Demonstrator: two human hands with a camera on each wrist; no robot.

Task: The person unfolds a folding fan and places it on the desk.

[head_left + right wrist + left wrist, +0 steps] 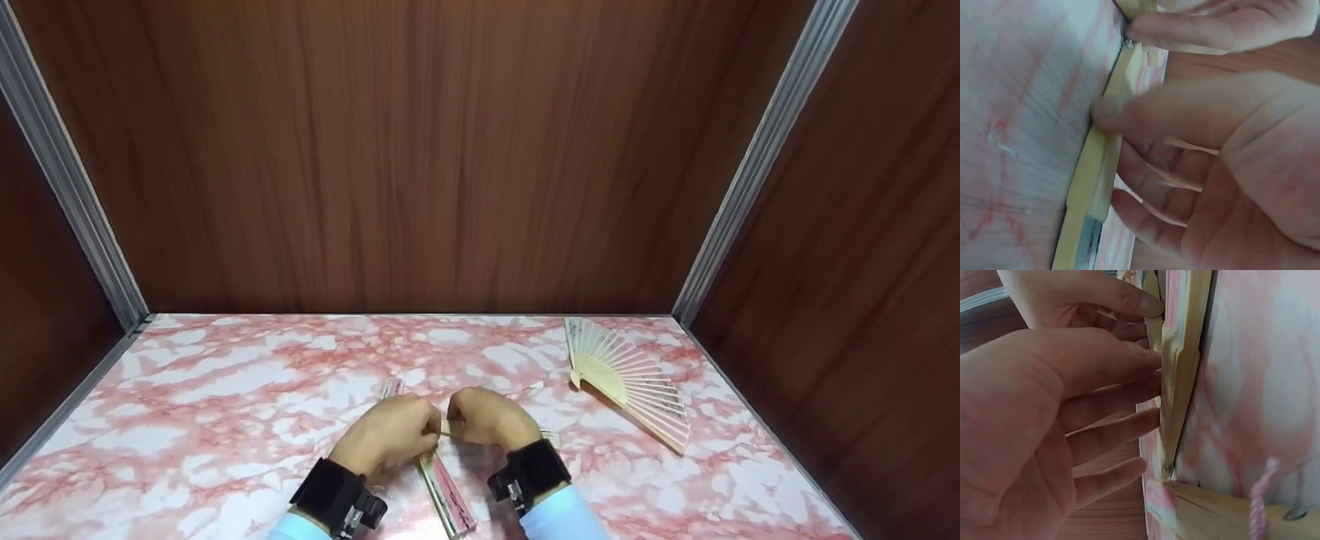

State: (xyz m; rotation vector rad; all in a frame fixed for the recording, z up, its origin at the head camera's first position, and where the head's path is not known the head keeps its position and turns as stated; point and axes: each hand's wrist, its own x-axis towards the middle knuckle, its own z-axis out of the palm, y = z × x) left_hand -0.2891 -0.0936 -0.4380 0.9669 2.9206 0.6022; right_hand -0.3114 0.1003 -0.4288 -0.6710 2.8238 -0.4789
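Plainly, you had both hands on a folded fan [444,466] that lay near the front edge of the pink-marbled desk [225,375], its closed stack of slats running toward you between your wrists; your left hand [390,435] had its fingers [1129,391] laid along the pale wooden guard with the thumb curled over the top edge, pinching it, and your right hand [487,418] pinched the opposite guard, thumb [1129,109] pressed on the outer face and the other fingers tucked underneath. This fan looked light and thin, so it probably needed very little force; the bamboo-like guards seemed stiff along their length but the inner slats and the pink leaf glued to them were likely fragile and apt to tear or splinter if twisted. The smooth wood could have slipped under dry fingertips, so the soundest hold was on the two outer guards, near the rivet [1168,468] where the slats are pinned, rather than on the leaf. A pink cord [1261,506] hung by a second pivot in the left wrist view. Well apart, toward the right rear of the desk, an open fan [628,379] lay spread flat; its leaf carried dark marks near the edge, too small to read, and no brand or label was legible anywhere
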